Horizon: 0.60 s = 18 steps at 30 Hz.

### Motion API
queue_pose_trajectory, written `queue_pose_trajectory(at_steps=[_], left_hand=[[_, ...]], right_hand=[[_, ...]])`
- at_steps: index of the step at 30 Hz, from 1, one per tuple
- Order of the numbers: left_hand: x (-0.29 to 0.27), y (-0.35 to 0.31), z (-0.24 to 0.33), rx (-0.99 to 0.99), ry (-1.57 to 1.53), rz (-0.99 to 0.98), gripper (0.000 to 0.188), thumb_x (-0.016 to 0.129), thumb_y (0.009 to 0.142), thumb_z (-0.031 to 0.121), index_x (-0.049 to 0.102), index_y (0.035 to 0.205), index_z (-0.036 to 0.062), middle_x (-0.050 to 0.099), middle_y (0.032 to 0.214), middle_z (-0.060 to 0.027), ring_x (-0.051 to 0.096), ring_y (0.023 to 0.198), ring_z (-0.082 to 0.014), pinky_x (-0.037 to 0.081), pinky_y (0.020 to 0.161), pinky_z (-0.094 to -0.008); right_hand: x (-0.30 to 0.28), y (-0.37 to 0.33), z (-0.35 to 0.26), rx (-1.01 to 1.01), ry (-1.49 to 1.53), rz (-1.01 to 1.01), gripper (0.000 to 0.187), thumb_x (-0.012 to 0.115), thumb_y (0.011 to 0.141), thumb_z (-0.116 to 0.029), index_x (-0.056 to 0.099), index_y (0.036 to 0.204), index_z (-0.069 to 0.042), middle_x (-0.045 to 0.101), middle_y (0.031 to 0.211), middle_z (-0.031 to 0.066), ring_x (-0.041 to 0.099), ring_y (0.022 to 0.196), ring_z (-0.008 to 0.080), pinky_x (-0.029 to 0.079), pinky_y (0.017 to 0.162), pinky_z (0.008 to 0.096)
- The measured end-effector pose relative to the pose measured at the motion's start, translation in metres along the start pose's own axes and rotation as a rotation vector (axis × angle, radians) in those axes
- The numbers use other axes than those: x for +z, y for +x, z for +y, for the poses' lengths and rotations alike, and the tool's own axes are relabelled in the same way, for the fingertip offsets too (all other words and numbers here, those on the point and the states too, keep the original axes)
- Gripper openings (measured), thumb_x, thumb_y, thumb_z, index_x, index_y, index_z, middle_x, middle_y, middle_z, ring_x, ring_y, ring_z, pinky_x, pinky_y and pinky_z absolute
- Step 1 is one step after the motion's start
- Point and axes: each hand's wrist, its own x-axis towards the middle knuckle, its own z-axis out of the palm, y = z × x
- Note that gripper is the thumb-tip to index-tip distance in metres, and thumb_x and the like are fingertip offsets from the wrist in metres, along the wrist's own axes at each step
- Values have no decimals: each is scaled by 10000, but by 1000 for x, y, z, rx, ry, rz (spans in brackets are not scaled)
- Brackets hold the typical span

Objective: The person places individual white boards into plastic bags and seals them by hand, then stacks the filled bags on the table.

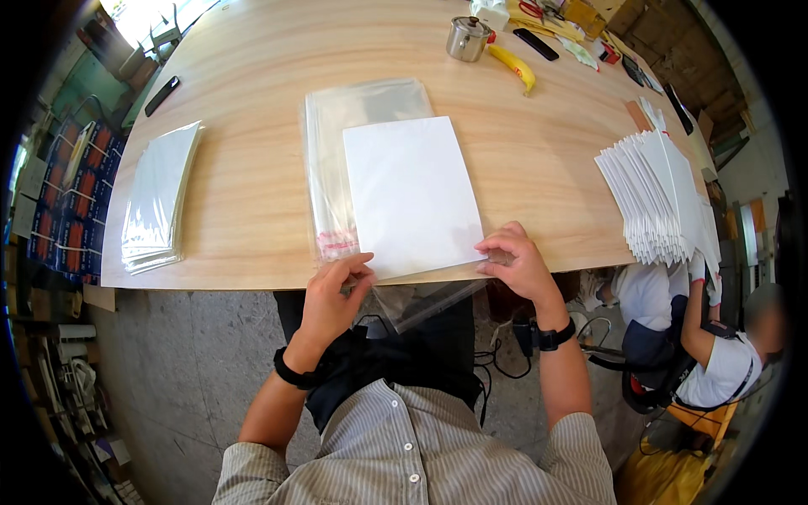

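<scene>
A white paper sheet or thin booklet lies at the near table edge, apparently inside a clear plastic bag. The bag's transparent flap hangs over the edge between my hands. My left hand is closed in a pinch at the lower left corner of the bag. At the lower right corner, the thumb and fingers of my right hand pinch the bag's edge. Partly under the white sheet rests a stack of clear plastic bags with reddish marks near its lower end.
Plastic-wrapped white packets are stacked on the left, near a black phone-like object. At right stands a fanned stack of white papers, with another person beside it. A steel pot and a banana sit at the back.
</scene>
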Motion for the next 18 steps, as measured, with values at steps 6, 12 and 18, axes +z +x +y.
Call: queue_pose_trajectory(at_steps=[6, 12, 18], left_hand=[[-8, 2, -3, 426, 341, -57, 305, 835, 743, 51, 756, 1037, 58, 743, 1042, -57, 676, 996, -255, 546, 828, -398], [-5, 1, -7, 564, 393, 52, 195, 832, 718, 49, 767, 902, 60, 739, 925, -36, 668, 905, -244, 528, 808, -379], [-1, -7, -6, 220, 242, 145, 92, 814, 802, 81, 772, 881, 57, 684, 749, -54, 613, 733, -239, 484, 714, -355]], right_hand=[[0, -11, 7, -274, -255, 52, 190, 841, 736, 8, 793, 902, -71, 726, 1042, 9, 563, 1028, 250, 490, 888, 343], [5, -17, 20, -433, -307, 128, 190, 840, 731, 4, 796, 891, -88, 750, 925, -9, 590, 964, 244, 492, 851, 347], [3, -16, 19, -133, -117, 131, 120, 814, 804, -1, 786, 908, -55, 690, 857, 23, 586, 846, 190, 496, 777, 309]])
